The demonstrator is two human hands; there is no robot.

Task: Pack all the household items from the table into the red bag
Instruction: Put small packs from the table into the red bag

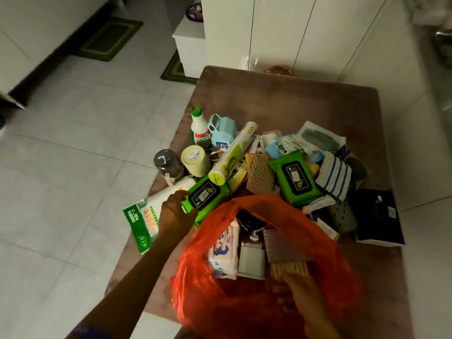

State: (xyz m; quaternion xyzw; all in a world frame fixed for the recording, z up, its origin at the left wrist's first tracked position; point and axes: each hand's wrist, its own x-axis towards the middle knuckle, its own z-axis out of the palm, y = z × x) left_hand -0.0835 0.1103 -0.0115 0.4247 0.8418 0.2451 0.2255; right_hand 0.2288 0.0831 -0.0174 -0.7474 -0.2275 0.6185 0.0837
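The red plastic bag point(325, 260) stands open at the near edge of the brown table point(281, 99). Inside it lie a white baby-wipes pack point(223, 253), a grey box point(252, 261) and a dark pad. My right hand point(302, 297) grips the bag's near rim. My left hand point(175, 211) reaches over the bag's left side and closes on a green wipes pack point(206, 195). A second green wipes pack point(296, 177) lies further right. Behind them are a long roll point(232, 155), a tape roll point(195, 161), a white bottle point(199, 129) and a blue cup point(222, 129).
A green-and-white packet point(143, 218) hangs over the table's left edge. A dark jar point(167, 162), a striped cloth point(335, 177), mask packets point(318, 138) and a black box point(378, 216) crowd the table. White cabinets point(293, 28) stand behind. Tiled floor lies to the left.
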